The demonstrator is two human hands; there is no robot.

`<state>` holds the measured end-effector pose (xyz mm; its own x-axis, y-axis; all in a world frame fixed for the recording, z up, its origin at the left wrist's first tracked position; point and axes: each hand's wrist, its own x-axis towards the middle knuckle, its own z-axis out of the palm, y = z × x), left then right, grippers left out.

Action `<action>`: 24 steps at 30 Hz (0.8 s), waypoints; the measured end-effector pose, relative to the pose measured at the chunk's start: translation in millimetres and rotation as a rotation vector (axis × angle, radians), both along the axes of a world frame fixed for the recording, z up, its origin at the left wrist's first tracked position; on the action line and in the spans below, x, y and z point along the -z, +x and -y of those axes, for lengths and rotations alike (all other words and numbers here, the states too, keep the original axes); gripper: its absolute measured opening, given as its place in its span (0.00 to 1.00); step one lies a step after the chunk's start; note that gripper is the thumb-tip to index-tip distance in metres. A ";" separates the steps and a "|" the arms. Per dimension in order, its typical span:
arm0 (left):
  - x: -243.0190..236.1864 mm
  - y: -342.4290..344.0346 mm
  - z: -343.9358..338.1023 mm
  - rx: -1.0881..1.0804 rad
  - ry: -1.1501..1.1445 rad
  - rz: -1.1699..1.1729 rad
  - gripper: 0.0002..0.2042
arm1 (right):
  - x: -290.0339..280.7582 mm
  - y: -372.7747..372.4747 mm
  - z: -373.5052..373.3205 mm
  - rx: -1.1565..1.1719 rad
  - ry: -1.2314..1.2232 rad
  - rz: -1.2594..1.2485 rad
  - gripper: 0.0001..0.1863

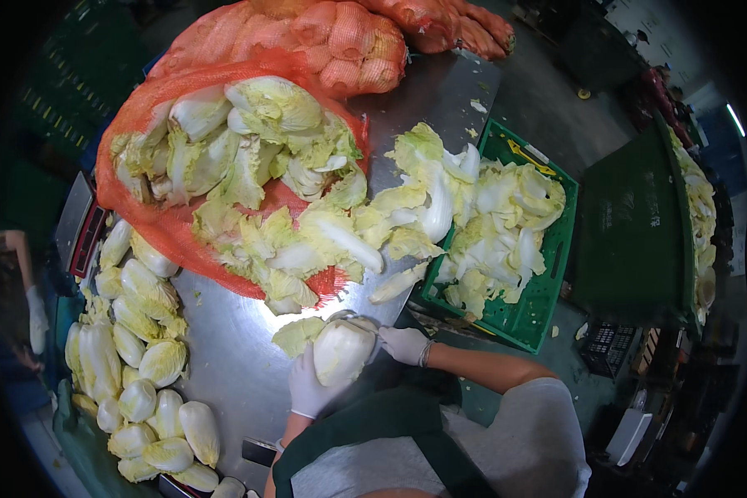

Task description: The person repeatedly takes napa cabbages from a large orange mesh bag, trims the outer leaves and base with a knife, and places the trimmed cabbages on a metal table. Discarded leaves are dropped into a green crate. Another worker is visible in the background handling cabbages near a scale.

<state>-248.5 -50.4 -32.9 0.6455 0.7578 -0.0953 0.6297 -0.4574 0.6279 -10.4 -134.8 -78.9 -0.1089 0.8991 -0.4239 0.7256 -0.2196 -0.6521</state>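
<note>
My left hand (311, 383), in a white glove, is wrapped round the side of a pale, trimmed napa cabbage (343, 355) at the table's near edge. My right hand (404, 345), also gloved, is closed on what looks like a knife (358, 321). Its thin grey blade lies along the cabbage's far end; the handle is hidden in the glove. A loose yellow-green leaf (297, 335) touches the cabbage on its left. Beyond it, torn outer leaves (307, 241) spread over the metal table (224, 332) and the mouth of an open red mesh sack (141, 220) full of cabbages.
Trimmed cabbages (139, 398) are piled along the left, beside a scale (79, 224). Right of the table stands a green crate (548, 286) heaped with leaves; farther right is a large dark green bin (631, 224). More full mesh sacks (307, 41) lie at the back. Another person's gloved hand (37, 319) shows far left.
</note>
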 end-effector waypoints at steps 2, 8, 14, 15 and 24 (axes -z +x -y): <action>1.1 -11.1 -4.8 0.000 -0.096 0.134 0.52 | 25.3 -1.6 0.4 0.048 0.285 -0.279 0.27; -8.3 -16.9 -0.9 -0.105 0.063 0.314 0.51 | -90.9 3.6 -35.2 0.320 -0.131 -0.711 0.33; -55.4 32.1 -27.0 -0.376 -0.369 0.769 0.41 | -166.4 -0.1 -50.7 -0.012 0.625 -0.131 0.31; -53.9 41.8 -29.9 -0.443 -0.455 0.809 0.40 | -166.2 -1.9 -51.2 -0.011 0.592 -0.138 0.30; -53.5 28.1 -33.9 -0.525 -0.526 0.855 0.36 | -131.9 70.2 -81.7 0.465 0.084 -0.483 0.27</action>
<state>-220.4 -16.5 20.6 0.2656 0.9502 -0.1628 -0.0620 0.1854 0.9807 59.8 -53.1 53.0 0.1374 0.9260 -0.3515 0.1908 -0.3730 -0.9080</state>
